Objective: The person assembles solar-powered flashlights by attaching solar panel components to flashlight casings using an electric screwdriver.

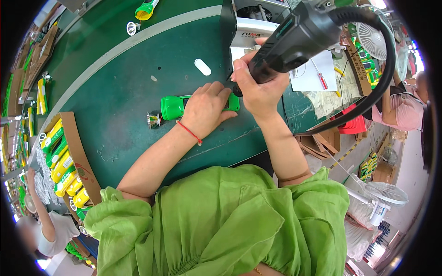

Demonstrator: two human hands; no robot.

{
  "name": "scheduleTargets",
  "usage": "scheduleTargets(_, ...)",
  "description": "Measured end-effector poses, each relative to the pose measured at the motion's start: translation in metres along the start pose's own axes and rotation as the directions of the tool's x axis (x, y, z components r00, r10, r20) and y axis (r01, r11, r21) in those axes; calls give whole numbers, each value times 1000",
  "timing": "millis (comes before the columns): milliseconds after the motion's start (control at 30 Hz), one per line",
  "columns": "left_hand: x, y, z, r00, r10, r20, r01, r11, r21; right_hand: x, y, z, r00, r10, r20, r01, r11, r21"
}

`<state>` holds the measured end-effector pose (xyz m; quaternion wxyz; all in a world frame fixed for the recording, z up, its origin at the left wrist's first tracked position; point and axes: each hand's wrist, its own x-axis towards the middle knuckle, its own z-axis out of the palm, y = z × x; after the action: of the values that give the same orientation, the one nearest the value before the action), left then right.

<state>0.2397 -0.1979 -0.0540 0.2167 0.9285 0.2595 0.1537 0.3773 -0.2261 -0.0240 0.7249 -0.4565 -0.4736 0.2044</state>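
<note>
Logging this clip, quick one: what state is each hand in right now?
Left hand: closed over the green flashlight.
Right hand: closed, holding the black power tool.

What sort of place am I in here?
Probably a factory assembly workshop: a carton holds yellow and green flashlight-like bodies, your right hand grips a black hand tool, and another person is at the right.

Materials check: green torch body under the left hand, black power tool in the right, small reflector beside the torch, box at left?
Green torch body: likely glossy moulded plastic; bright highlights, even colour.
Black power tool: probably satin plastic housing; soft sheen, moulded contours.
Reflector: mirror-bright silver; metal or metallised plastic, can't tell.
Box: matte cardboard, judging by its flat brown wall.
</note>
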Motion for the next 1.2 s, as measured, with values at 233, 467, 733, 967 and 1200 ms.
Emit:
scheduleTargets(233,-4,0,-2,999,34,-21,-34,999,-1,0,0,4,1000,-9,-22,10,999,34)
scheduleTargets(467,-7,-1,-1,998,31,-58,-30,999,10,-1,-3,0,994,90,66,-87,995,-49)
scheduleTargets(733,-9,-3,-19,999,44,10,-45,986,159,-2,-5,5,990,134,-43,-127,982,141)
scheduleTargets(967,-10,-4,-14,998,58,11,-59,977,206,-5,5,-1,990,-127,65,138,968,-208)
scheduleTargets(1200,3,5,8,992,90,-93,-72,981,181,32,-38,-30,969,-239,-61,246,957,152)
